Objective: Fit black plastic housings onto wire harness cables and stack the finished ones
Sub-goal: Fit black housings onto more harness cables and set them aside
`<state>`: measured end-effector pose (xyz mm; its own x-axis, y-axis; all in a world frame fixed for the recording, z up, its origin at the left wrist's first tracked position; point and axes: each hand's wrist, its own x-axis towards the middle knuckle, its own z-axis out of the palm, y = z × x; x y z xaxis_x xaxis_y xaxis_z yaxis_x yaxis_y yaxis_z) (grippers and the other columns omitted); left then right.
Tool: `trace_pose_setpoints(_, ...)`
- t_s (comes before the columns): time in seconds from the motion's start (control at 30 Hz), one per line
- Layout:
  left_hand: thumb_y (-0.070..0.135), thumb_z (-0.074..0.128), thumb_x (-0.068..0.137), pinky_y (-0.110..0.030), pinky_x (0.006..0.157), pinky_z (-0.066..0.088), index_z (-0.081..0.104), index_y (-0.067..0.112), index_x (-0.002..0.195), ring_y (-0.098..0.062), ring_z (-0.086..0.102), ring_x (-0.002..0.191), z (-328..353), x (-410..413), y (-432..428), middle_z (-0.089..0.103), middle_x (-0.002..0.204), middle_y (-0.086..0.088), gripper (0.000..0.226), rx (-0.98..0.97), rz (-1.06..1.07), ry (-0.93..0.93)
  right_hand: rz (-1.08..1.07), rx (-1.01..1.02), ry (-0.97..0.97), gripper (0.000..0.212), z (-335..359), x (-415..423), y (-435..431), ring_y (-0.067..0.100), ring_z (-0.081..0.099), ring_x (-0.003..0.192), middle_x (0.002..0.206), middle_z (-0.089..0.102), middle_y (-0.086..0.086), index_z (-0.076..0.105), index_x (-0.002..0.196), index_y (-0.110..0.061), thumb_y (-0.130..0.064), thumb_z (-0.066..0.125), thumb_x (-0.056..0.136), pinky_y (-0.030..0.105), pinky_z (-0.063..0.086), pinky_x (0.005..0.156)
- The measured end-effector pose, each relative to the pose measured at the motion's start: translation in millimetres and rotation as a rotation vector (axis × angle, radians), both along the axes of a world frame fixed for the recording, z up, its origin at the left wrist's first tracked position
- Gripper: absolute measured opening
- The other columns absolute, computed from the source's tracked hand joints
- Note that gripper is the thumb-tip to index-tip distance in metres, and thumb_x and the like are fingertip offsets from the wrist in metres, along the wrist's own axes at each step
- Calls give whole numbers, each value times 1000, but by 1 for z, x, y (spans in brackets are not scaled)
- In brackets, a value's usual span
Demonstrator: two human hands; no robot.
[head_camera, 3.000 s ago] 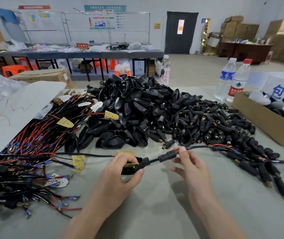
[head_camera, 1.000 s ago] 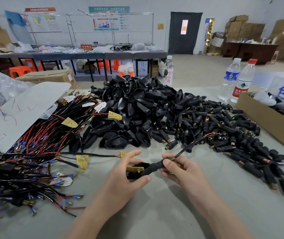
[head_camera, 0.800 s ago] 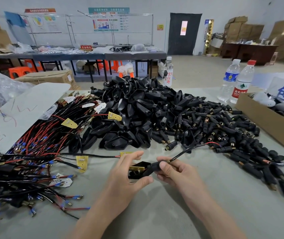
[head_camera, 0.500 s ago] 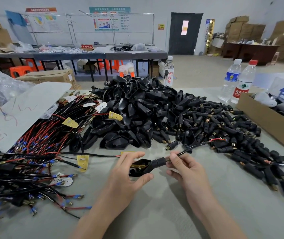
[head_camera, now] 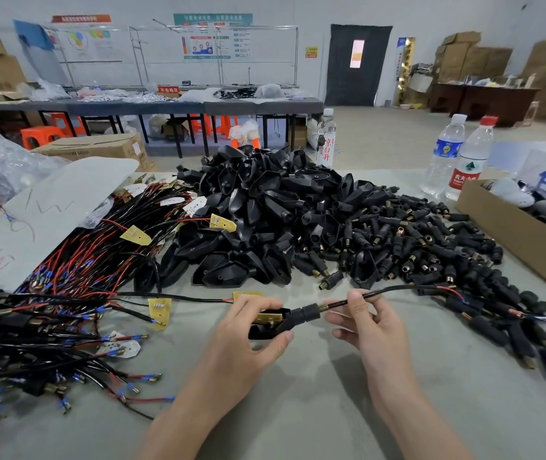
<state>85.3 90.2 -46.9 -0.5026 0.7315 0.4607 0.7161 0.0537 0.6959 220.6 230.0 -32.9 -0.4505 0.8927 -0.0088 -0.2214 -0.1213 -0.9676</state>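
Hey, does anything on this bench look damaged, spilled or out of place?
Nothing stands out. The left hand grips the black housing, the right hand pinches the cable, and spare housings lie heaped behind.

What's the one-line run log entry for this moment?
left hand: grips black housing | right hand: pinches cable beside housing neck | step: fitting, not yet stacked

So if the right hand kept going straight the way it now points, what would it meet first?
Probably the loose black connector lying at the near edge of the pile of housings. The right hand, pinching the cable, points forward and slightly left; depth is uncertain.
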Motion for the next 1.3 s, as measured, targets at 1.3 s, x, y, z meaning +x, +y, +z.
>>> trace_pose_setpoints(1.3, 37, 72, 85, -6, 86, 38, 52, 39, 106, -7, 59, 103, 5, 4, -2, 57, 107, 16, 29, 53, -28, -25, 101, 45, 28, 18, 3, 3, 1, 12, 72, 81, 88, 77, 5, 79, 89, -24, -34, 74, 74, 20, 57, 65)
